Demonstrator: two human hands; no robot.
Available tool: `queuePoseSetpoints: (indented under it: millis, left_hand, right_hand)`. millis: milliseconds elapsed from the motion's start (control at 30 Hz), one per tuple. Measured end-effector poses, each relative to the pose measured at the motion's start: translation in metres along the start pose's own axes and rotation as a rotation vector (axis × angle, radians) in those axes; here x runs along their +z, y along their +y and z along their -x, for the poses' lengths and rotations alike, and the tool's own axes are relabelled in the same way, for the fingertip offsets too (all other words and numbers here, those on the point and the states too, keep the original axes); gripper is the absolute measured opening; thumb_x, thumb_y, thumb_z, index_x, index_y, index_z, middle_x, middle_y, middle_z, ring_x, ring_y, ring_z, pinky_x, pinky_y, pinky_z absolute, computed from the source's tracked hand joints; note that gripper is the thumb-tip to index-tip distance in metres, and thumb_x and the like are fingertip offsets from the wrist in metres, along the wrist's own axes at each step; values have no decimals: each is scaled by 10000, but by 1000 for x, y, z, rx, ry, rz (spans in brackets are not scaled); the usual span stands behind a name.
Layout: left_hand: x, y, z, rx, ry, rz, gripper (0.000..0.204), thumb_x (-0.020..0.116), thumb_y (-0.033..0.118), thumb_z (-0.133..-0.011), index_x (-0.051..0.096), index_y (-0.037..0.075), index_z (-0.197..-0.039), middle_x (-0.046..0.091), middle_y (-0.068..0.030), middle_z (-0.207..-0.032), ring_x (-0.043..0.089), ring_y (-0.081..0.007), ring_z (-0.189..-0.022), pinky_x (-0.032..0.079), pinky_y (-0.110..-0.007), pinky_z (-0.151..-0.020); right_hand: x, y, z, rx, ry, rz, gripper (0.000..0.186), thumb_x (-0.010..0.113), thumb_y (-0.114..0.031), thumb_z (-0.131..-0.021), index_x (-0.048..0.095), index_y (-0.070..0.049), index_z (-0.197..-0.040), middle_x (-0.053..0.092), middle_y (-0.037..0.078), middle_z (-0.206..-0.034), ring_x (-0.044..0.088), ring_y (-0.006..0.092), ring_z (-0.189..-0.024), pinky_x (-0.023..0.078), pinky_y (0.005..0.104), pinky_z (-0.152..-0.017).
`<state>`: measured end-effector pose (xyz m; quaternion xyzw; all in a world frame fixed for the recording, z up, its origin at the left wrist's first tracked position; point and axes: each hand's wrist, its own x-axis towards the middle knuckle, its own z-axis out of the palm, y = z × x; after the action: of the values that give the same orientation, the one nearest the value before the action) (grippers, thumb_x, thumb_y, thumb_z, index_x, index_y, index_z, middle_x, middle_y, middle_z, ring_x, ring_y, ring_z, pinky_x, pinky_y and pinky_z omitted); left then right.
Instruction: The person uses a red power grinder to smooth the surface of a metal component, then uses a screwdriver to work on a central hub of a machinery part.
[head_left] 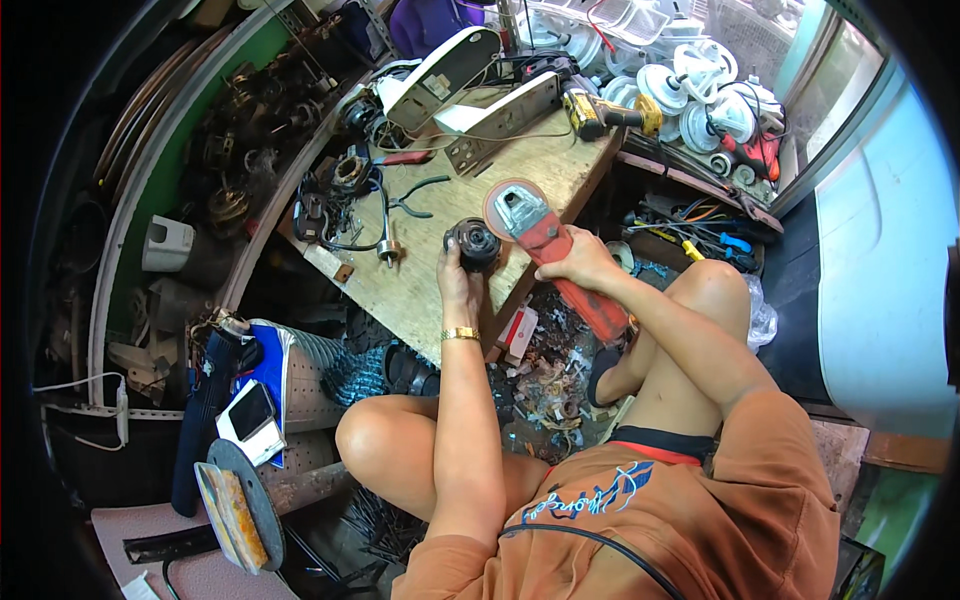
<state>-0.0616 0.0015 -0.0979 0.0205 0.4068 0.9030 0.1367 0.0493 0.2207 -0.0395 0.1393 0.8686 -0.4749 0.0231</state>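
Note:
My left hand (457,270), with a gold watch on its wrist, grips a round dark metal part (478,243) over the wooden bench top (400,305). My right hand (582,258) is wrapped round the body of a red angle grinder (595,312). The grinder's round disc (500,207) is raised just above and right of the dark part; whether they touch I cannot tell. Pliers (410,205), a small shafted metal piece (390,247), cables and parts lie on the bench to the left.
A yellow-black drill (590,118) and metal brackets sit at the back. White plastic parts (700,80) pile at right, above tools (690,235). Dark parts fill left shelves (230,200). A phone (250,410) rests at lower left. My legs and floor debris (545,400) are below.

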Motion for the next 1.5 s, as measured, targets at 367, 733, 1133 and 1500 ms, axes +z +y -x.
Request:
queuePoseSetpoints:
  millis: [367, 733, 1133, 1500]
  left_hand:
    - [-1, -2, -4, -21, 3, 3, 452, 372, 349, -1117, 549, -2, -1341, 653, -193, -1267, 675, -343, -1122, 585, -527, -940]
    - [2, 0, -3, -33, 4, 31, 432, 390, 344, -1114, 566, 17, -1334, 657, -177, -1266, 674, -339, -1124, 586, -525, -937]
    - [9, 5, 3, -44, -14, 33, 442, 407, 351, -1108, 576, 5, -1326, 669, -160, -1231, 680, -330, -1085, 596, -517, -892]
    - [8, 1, 0, 3, -14, 48, 339, 480, 274, -1096, 580, 23, -1301, 677, -129, -1195, 695, -276, -1052, 586, -454, -918]
  right_hand:
    - [3, -4, -2, 2, -11, -6, 897, 899, -475, -540, 644, 17, -1246, 709, 228, -1177, 690, 348, -1098, 517, 415, -978]
    - [2, -9, 0, 6, -3, -16, 865, 894, -477, -544, 663, 14, -1218, 720, 225, -1151, 696, 345, -1080, 522, 415, -964]
    - [3, -7, -1, 1, -20, -30, 854, 894, -476, -546, 663, 8, -1210, 715, 225, -1160, 693, 342, -1086, 517, 418, -970]
    - [4, -6, -2, -6, -12, -27, 835, 895, -467, -554, 666, 3, -1206, 716, 221, -1159, 689, 345, -1094, 517, 419, -970]
